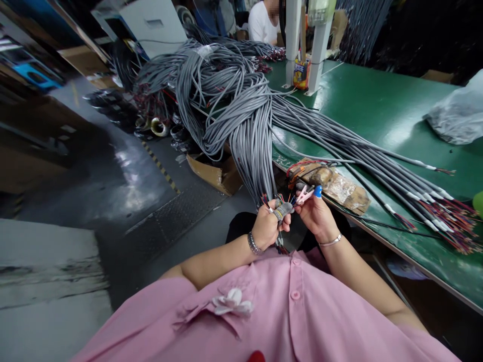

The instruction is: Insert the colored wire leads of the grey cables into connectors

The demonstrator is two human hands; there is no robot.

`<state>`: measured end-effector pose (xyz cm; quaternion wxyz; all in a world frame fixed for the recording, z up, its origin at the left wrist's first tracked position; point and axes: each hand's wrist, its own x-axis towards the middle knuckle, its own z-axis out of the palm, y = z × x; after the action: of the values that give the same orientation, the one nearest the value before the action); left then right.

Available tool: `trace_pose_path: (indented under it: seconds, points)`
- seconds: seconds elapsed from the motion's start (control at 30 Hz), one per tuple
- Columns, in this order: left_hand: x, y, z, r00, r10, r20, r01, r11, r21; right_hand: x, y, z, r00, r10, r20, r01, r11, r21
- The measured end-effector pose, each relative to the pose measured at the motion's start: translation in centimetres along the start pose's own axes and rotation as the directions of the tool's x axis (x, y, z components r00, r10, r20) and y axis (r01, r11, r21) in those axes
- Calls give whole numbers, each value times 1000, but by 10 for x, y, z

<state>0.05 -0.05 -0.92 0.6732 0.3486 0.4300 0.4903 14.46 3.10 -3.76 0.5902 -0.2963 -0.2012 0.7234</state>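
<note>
Both forearms reach forward from the pink shirt [298, 311] and angle inward, so that the left hand [267, 223] and the right hand [317, 216] meet just in front of the chest. The left hand is a loose fist, its fingers curled together around coloured wires [264, 199], whose tips poke out above the knuckles. A grey piece with a yellow band [284, 211] lies along its fingers; whether it is worn or held I cannot tell. The right hand is turned up at the wrist, thumb and fingertips pinching a small pink tool [304, 194] close beside the left fingers, and a blue cover [318, 191] caps one of its digits. More wire ends hang beneath the fists, near the shirt

The near edge of the green table [388, 100] runs diagonally past the right forearm, with a brown block [352, 198] on that edge just beyond the right hand. Grey cables [252, 156] spill over the corner and drop towards the left hand, closing off the space straight ahead. Further right, loose cable ends [449, 221] fan out across the tabletop. Green surface shows between the white posts [319, 50] and a plastic bag [458, 113]. On the left, floor [166, 226] stretches beside the left elbow, an opened cardboard box [213, 173] standing beneath the cables
</note>
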Motion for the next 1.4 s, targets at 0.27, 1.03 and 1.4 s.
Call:
trace_pose_path:
  seconds: [0.27,1.03,1.4]
  points:
    - [0,-2,-2,999,-18,-32,19,1000,18,-1,3,5,999,-20,-50,22,999,38]
    - [-12,-12,-26,973,-54,223,-34,928,371,-33,-23,6,975,91,203,49,804,-593]
    - [-5,-14,-25,995,-38,91,13,965,260,-38,-13,-4,983,114,143,-8,809,-588]
